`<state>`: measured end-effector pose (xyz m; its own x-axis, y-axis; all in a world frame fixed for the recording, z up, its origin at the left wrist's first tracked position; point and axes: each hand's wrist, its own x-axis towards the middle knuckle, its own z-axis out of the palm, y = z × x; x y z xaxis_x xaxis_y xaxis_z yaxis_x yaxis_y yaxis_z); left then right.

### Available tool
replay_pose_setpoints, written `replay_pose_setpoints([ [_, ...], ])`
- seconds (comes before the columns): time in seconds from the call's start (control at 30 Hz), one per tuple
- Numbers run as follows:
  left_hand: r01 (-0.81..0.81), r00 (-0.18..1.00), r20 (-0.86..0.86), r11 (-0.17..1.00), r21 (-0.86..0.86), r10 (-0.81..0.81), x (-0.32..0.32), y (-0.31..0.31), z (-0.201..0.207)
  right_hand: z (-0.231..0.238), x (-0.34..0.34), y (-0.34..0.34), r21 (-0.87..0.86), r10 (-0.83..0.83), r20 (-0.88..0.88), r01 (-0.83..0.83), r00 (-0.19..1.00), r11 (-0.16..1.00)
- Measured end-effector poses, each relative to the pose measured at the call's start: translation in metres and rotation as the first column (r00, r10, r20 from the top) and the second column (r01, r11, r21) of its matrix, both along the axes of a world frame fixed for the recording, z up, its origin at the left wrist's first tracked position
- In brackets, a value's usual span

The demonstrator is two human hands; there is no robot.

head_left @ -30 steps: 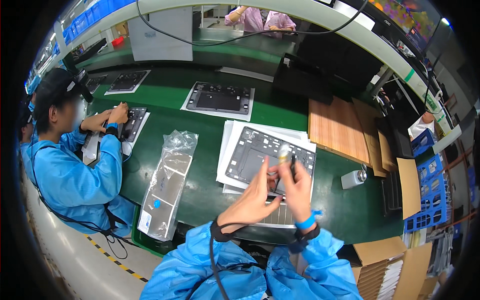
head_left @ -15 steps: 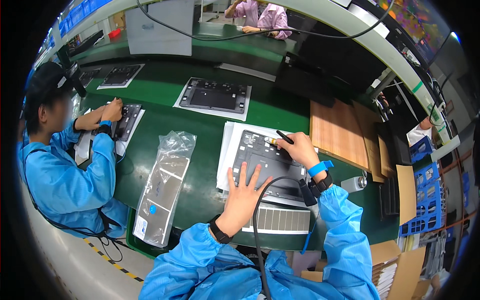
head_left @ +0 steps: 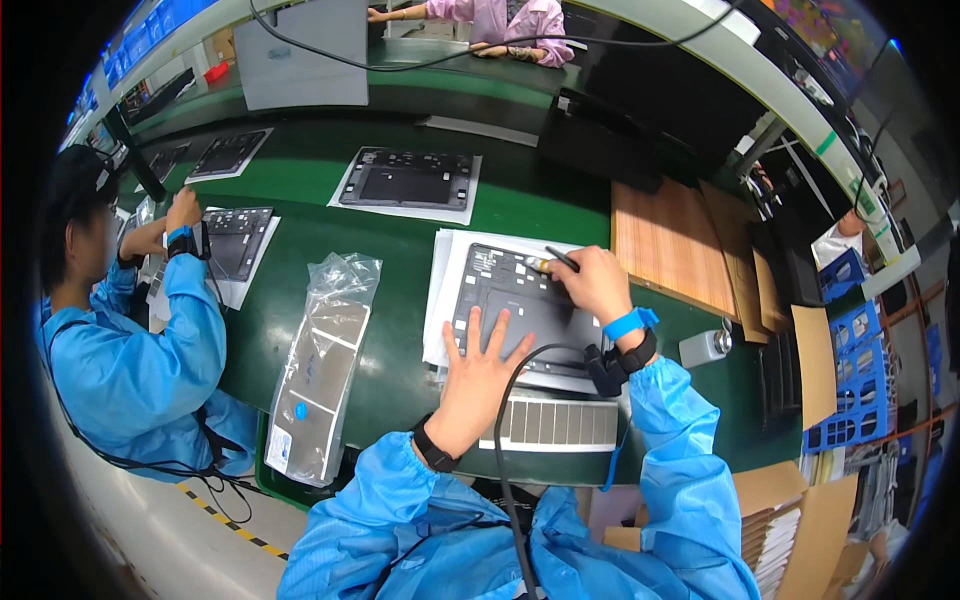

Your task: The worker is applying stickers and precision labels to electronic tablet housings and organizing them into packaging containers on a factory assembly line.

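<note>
Paper [head_left: 437,300] lay in white sheets on the green surface [head_left: 400,275], and on top of it was a dark grey panel [head_left: 540,312] with small white patches scattered over its far part. The left hand [head_left: 475,388] was open, palm down, its fingers spread over the near-left part of the panel. The right hand [head_left: 598,285] was closed around a black-handled brush [head_left: 564,259], gripping it at a slant with the pale tip toward the panel's far part; whether the tip touched could not be told. A sheet of tan rectangles [head_left: 560,425] lay just in front of the panel. Well to the left was a clear plastic bag [head_left: 320,375]; to the right stood a white bottle [head_left: 702,348], near a wood-grain board [head_left: 672,250]. Farther left, a co-worker [head_left: 140,355] in blue had both arms raised toward a similar panel [head_left: 240,235].
</note>
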<state>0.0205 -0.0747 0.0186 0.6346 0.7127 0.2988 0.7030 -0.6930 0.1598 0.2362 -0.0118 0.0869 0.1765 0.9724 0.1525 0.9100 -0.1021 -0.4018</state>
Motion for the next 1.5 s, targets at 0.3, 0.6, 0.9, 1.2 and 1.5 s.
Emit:
replay_pose_setpoints([
  [0.3, 0.802, 0.586, 0.413, 0.571, -0.176, -0.697, -0.019, -0.104, 0.033, 0.001, 0.134, -0.128, 0.004, -0.016, -0.976, 0.093, 0.218, 0.996],
  [0.6, 0.064, 0.894, -0.170, 0.493, -0.868, -0.415, 0.020, -0.088, -0.237, -0.083, 0.138, -0.169, 0.251, 0.180, -0.850, -0.079, -0.494, 0.965],
  [0.9, 0.001, 0.898, -0.278, 0.633, -0.774, -0.341, 0.053, -0.101, -0.320, -0.093, 0.122, -0.172, 0.050, 0.048, -0.798, 0.014, -0.601, 0.999],
  [1.2, 0.018, 0.884, -0.236, 0.534, -0.845, -0.403, 0.053, -0.071, -0.304, -0.107, 0.128, -0.198, -0.040, 0.010, -0.780, 0.065, -0.626, 0.997],
  [1.5, 0.022, 0.914, -0.195, 0.523, -0.852, -0.355, 0.021, -0.059, -0.279, -0.082, 0.111, -0.180, 0.008, 0.072, -0.937, 0.186, -0.341, 0.983],
])
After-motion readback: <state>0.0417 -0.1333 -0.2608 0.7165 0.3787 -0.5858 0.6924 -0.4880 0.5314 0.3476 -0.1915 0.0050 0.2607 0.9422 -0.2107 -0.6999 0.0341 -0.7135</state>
